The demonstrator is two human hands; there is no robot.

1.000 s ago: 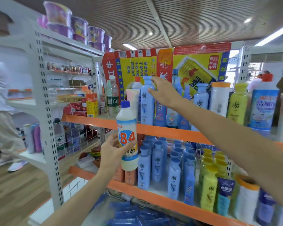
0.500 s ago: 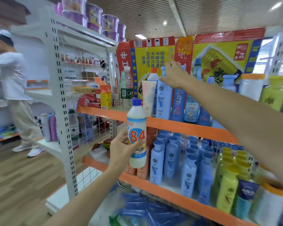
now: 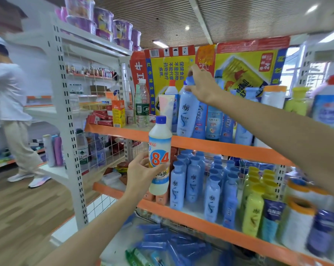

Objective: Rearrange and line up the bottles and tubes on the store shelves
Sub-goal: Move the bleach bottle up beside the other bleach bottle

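Observation:
My left hand (image 3: 141, 175) grips a white "84" bottle (image 3: 160, 154) with a blue cap, held upright in front of the upper orange shelf (image 3: 220, 147). My right hand (image 3: 202, 85) reaches to the top of a tall pale-blue bottle (image 3: 187, 114) standing on that shelf, fingers closed around its cap. Beside it stand a white tube (image 3: 166, 108), a clear green-label bottle (image 3: 142, 106) and more blue bottles (image 3: 213, 121). On the lower shelf (image 3: 210, 225) stand several blue bottles (image 3: 191, 181) and yellow bottles (image 3: 252, 214).
A person in white (image 3: 10, 104) stands in the aisle at the left. A white upright post (image 3: 66, 116) frames the neighbouring shelf unit with small boxes (image 3: 118, 114). Yellow and red cartons (image 3: 245, 72) stand behind the bottles. Blue packs (image 3: 162, 244) lie at the bottom.
The view has swung left and nearer to the shelf. My right hand has stayed at the top of the pale-blue bottle. My left hand still holds the "84" bottle, slightly raised.

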